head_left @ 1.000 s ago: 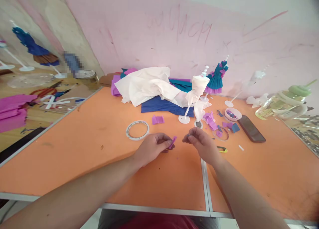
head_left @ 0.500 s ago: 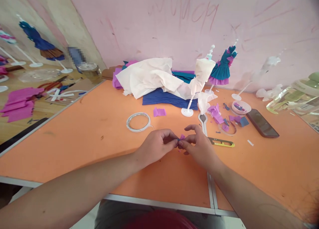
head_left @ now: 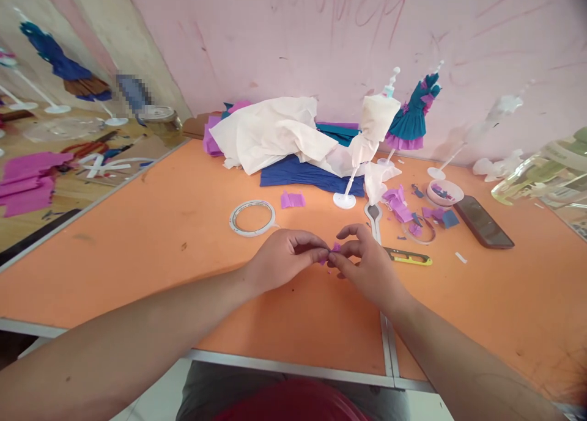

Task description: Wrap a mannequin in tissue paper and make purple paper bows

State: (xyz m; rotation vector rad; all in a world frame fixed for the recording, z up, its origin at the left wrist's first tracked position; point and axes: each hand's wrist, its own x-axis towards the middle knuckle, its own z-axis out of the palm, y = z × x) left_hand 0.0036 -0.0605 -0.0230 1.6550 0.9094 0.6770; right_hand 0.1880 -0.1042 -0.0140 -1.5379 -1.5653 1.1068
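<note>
My left hand (head_left: 291, 256) and my right hand (head_left: 367, 265) meet over the orange table, fingertips pinched together on a small piece of purple crepe paper (head_left: 336, 247). Fingers hide most of that piece. Beyond my left hand lies a roll of narrow white tape (head_left: 233, 219), and behind it a flat purple paper scrap (head_left: 292, 200). Yellow and black thread snips (head_left: 410, 256) rest just right of my right hand. A mannequin stand wrapped in white paper (head_left: 378, 118) rises behind my hands.
White crepe paper (head_left: 270, 134) lies heaped over blue paper (head_left: 302, 175) by the wall. On the right are purple scraps (head_left: 398, 204), a pink bowl (head_left: 444, 192) and a phone (head_left: 483, 222). A doll form in a teal dress (head_left: 408, 124) stands behind. Metal edging (head_left: 293, 365) borders the table.
The view has shifted slightly. Both hands stay together, with fingers moved a little on the small purple piece; the bluish bit at the fingertips no longer shows.
</note>
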